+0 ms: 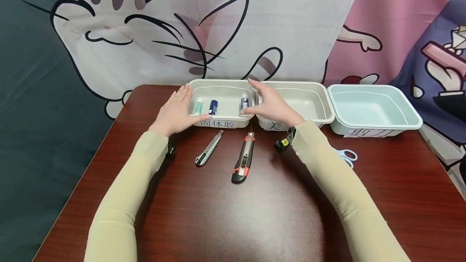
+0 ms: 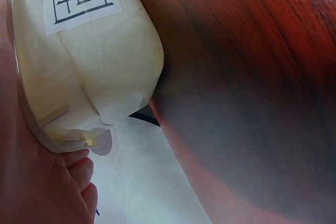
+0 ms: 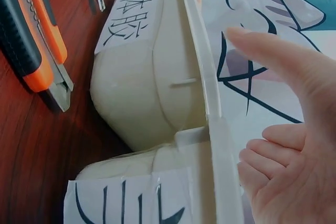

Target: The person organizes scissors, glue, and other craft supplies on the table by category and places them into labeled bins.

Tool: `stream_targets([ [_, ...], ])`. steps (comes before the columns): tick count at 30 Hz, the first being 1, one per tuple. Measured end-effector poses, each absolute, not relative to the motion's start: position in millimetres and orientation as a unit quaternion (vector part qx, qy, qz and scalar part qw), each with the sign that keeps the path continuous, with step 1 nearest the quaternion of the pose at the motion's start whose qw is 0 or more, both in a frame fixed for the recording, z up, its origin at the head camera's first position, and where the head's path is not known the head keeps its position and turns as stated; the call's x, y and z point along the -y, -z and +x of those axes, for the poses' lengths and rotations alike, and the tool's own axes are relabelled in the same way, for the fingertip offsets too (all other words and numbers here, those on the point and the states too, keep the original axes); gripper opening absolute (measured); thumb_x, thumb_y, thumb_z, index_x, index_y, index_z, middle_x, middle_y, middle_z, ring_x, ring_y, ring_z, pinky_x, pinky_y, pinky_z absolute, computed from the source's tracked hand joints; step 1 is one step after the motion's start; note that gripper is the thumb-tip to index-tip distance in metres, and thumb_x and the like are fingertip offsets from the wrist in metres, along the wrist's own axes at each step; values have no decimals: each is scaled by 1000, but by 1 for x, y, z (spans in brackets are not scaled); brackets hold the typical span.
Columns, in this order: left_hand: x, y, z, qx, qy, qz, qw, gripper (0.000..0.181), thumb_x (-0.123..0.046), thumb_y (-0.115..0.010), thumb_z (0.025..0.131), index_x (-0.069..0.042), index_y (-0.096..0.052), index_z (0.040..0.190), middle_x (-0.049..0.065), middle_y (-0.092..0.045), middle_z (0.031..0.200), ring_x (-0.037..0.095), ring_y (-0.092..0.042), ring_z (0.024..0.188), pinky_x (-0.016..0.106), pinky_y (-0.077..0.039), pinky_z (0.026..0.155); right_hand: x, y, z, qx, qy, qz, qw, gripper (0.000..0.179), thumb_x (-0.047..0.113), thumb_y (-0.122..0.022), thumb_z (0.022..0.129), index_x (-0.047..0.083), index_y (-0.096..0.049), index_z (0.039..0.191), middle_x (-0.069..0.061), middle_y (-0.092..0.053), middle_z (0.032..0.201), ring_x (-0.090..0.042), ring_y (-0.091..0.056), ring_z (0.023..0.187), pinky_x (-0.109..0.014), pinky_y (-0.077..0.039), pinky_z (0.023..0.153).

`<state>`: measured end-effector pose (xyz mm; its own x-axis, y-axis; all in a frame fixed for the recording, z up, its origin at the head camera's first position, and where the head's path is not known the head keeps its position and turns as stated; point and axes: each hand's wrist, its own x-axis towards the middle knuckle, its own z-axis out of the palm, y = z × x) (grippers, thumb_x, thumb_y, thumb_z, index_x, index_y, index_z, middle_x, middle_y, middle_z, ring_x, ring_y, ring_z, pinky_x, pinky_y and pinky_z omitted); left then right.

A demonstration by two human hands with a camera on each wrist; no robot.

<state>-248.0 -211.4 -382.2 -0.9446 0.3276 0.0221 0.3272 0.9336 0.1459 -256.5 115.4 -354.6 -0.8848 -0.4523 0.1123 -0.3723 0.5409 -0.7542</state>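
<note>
Taking the red cutter (image 1: 243, 158) on the tabletop (image 1: 204, 213) as the clock's centre, the glue tray (image 1: 227, 92) is sitting at eleven, its label (image 1: 218, 124) reading 固体胶, solid glue. The middle tray (image 1: 298, 100) is standing between one and two; its label is showing 美, and the right wrist is blocking what follows. Between two and three, the blue tray (image 1: 375, 102) is carrying the label 剪刀, scissors.

Three glue sticks are resting inside the glue tray. Counting from that tray's middle, the green stick (image 1: 198, 106) is lying between eight and nine, the navy stick (image 1: 213, 107) between seven and eight, and the third stick (image 1: 244, 101) at three, beside the right thumb. Their print is looking too small to read.

The left hand (image 1: 174, 110) is resting along the glue tray's nine o'clock end, fingers straight. The right hand (image 1: 271, 104) is spreading thumb and fingers wide over the three o'clock end; whether it is touching the third stick, I can't tell.

The silver cutter (image 1: 209, 148) is lying between nine and ten, the scissors (image 1: 348, 157) at three, a sleeve (image 1: 338, 185) hiding their blades. Beyond, a cat-print cloth (image 1: 291, 19) is hanging.
</note>
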Motion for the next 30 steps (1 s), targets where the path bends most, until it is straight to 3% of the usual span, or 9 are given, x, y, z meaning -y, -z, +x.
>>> stream_targets([
  [9, 211, 382, -247, -983, -76, 165, 4, 128, -88, -48, 82, 6, -10, 160, 20, -7, 168, 30, -4, 155, 41, -3, 124, -115, 353, -252, -873, 414, -254, 41, 95, 37, -84, 85, 9, -33, 160, -10, -39, 158, -29, -37, 144, -35, -30, 118],
  [17, 212, 383, -249, -983, -76, 164, 3, 129, -89, -47, 81, 5, -9, 160, 19, -7, 168, 30, -5, 155, 43, -4, 124, -117, 350, -242, -863, 430, -260, 41, 91, 39, -82, 87, 10, -35, 159, -2, -37, 161, -29, -38, 144, -30, -29, 117],
  [30, 212, 384, -249, -983, -76, 167, -1, 130, -91, -46, 80, 5, -9, 160, 20, -7, 168, 31, -6, 154, 43, -5, 124, -123, 341, -221, -850, 443, -285, 12, 86, 36, -81, 89, 12, -38, 158, -3, -40, 159, -13, -37, 144, -27, -29, 117],
])
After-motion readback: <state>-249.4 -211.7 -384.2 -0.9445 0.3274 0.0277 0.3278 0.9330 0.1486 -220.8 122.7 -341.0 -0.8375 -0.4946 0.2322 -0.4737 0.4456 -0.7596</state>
